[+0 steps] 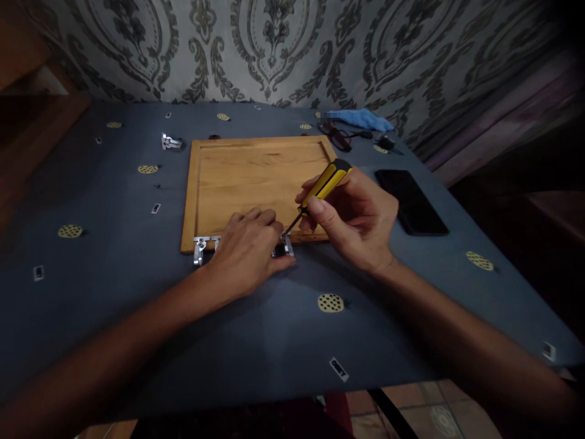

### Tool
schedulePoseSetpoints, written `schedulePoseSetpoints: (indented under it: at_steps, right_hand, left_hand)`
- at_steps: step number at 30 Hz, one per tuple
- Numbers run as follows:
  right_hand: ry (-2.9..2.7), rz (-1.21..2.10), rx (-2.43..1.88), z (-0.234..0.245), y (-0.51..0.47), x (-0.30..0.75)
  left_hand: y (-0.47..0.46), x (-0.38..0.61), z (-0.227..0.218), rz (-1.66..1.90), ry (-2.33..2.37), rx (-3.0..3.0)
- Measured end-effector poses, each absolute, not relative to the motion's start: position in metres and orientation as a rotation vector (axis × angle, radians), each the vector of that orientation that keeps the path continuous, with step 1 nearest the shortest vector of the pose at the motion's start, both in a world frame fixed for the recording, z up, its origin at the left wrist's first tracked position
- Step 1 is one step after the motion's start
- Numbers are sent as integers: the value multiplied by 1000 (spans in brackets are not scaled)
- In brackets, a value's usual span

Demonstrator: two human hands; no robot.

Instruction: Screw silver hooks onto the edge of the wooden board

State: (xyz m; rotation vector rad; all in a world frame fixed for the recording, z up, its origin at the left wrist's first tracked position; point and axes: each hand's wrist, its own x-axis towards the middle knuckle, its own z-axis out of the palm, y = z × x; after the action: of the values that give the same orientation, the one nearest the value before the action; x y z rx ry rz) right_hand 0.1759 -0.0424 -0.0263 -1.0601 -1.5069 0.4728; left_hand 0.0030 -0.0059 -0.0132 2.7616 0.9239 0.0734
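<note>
A framed wooden panel (256, 177), like a small cabinet door, lies flat on the table. Metal hinges line its near edge: one hinge (199, 249) at the left, and another hinge (287, 245) further right between my hands. My left hand (249, 253) rests over that edge, fingers bent on the wood, index finger and thumb closed about the right hinge; part of the hinge is hidden. In my right hand (359, 219) is a yellow and black screwdriver (325, 185), pinched by the handle and tilted. Its tip meets the right hinge; any screw there is too small to make out.
A loose hinge (171, 142) lies behind the panel's left side, with a tiny dark piece (156, 185) nearer. Right of the panel lie a black phone (411, 202), glasses (339, 137) and a blue cloth (361, 119). A patterned wall (269, 49) borders the table's back.
</note>
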Motion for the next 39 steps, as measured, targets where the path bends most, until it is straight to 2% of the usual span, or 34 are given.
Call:
schedulePoseSetpoints:
  at_steps: [16, 23, 39]
  right_hand:
    - [-1438, 602, -1031, -24, -38, 175]
    - [-1593, 740, -1042, -10, -40, 181]
    - [-1381, 300, -1128, -30, -44, 168]
  left_hand:
    - [-7, 3, -15, 85, 926, 2751]
    - [-6, 3, -15, 91, 915, 2770]
    - [-6, 3, -13, 76, 931, 2775]
